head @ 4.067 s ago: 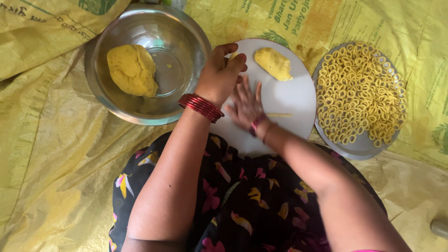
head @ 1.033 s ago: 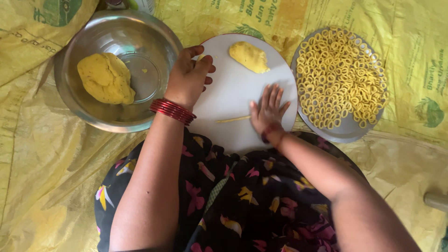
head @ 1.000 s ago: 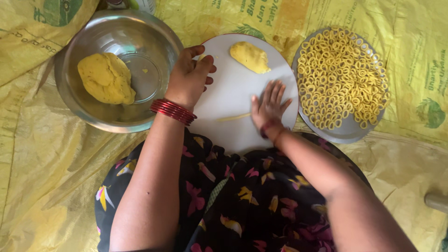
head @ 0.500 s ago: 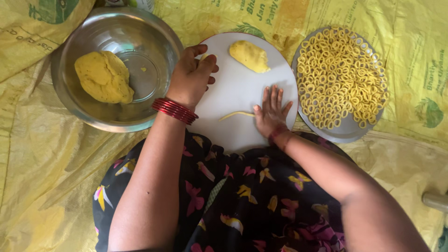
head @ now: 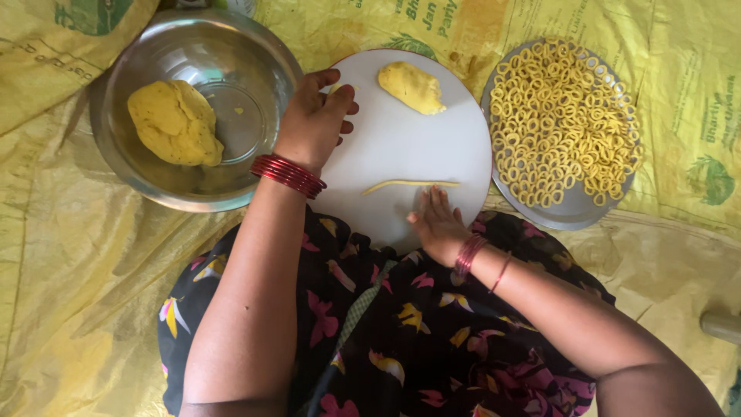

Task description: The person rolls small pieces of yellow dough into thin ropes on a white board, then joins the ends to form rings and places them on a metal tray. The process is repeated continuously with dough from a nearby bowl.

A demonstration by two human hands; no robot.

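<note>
Head view: dough strip lies at white board's near edge, just beyond flat, released right hand. Left hand, loosely curled, steadies board's left edge. Rolling judged underway; thinning requires even pressure.

Probably home floor kitchen — yellow sack sheet as mat, steel bowl, dough.

A steel bowl sits at the upper left of the frame with a big lump of yellow dough against its left side. At the upper right, a round metal plate is heaped with small yellow dough rings. Crinkled yellow printed sacking covers the floor beneath everything.
</note>
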